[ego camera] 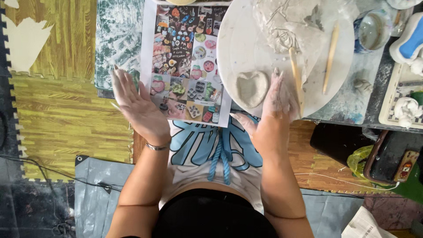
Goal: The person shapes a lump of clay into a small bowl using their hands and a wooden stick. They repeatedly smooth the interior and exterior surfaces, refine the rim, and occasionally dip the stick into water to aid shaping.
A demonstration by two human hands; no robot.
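Both my hands hover flat, fingers spread and holding nothing: left hand left of the heart-shaped clay dish, right hand just right of it. Dish looks soft, fragile; best cradled from beneath.

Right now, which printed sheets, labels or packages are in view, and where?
Printed sheet: on the table between both hands, white rectangle covered in small colourful photos.
Folded paper: floor, bottom right corner, white with dark print.
Small label: on the dark container at right, tan with red marks.

Pale heart-shaped clay dish on round board
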